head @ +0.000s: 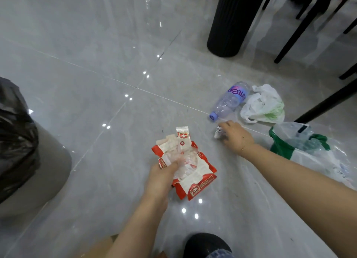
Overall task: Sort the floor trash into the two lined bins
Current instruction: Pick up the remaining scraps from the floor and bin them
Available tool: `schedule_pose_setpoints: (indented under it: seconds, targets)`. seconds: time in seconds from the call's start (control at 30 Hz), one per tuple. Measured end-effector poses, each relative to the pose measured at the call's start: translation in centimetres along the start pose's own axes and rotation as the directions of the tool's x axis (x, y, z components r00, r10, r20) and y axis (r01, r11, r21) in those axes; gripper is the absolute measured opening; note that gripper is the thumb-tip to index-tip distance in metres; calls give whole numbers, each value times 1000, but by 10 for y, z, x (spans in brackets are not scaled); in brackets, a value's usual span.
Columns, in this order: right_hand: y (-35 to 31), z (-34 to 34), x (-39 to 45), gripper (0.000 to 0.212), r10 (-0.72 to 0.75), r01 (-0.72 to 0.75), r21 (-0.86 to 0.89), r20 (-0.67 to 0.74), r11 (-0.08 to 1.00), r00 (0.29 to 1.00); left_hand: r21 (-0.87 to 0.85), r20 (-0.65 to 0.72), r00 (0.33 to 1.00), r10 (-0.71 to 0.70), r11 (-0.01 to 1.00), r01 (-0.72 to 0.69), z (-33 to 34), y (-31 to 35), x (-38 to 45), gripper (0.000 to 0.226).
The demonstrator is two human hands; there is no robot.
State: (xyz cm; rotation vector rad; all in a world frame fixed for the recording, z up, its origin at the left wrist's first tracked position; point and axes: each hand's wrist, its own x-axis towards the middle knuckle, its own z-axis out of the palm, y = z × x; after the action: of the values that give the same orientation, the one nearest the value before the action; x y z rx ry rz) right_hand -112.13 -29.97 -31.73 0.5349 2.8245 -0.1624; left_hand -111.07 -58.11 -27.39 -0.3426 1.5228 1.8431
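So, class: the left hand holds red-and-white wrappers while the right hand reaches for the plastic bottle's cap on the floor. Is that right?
Not quite. In the head view the right hand closes on a small crumpled scrap, not the plastic bottle, which lies untouched just beyond. The left hand does hold red-and-white wrappers.

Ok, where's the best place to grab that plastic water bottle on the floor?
Probably around the clear body of the water bottle, just behind the purple cap, from above. It lies on its side, cap end nearest the right hand, with the white plastic bag crowding its far end.
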Motion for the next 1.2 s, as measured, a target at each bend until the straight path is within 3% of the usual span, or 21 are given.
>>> schedule_pose_setpoints:
  seconds: [0.13,0.23,0.3,0.43,0.53,0.7,0.87,1.1,1.2]
  targets:
    - [-8,0,-18,34,0,33,215,-153,976,988,2,-18,1000,-6,1000,6,-3,-4,7,17]
    - [-31,-12,-59,35,66,112,543,-298,832,952,3,-18,1000,-14,1000,14,-1,-7,8,9]
    - [-50,-27,-94,36,33,228,650,-363,725,931,9,-16,1000,-14,1000,14,1,-8,8,8]
    - [-80,-37,-144,33,-247,481,495,-465,723,850,-18,80,996,34,999,-33,8,-5,3,21]
    - [-84,-26,-145,35,-342,536,334,-492,775,801,-42,129,986,102,994,-98,17,-5,0,25]
    - [-85,-16,-142,23,-225,430,337,-504,837,834,-151,199,976,92,987,-63,28,-3,-9,27]
    - [-89,-11,-153,27,-107,368,332,-600,869,793,-69,296,952,82,996,-65,25,-1,-11,33]
    - [-86,-9,-178,43,-8,316,525,-507,790,862,-109,218,976,9,994,15,29,-8,-2,34]
    - [-76,-20,-194,37,33,306,556,-517,773,855,-118,204,979,1,993,24,38,-15,0,34]
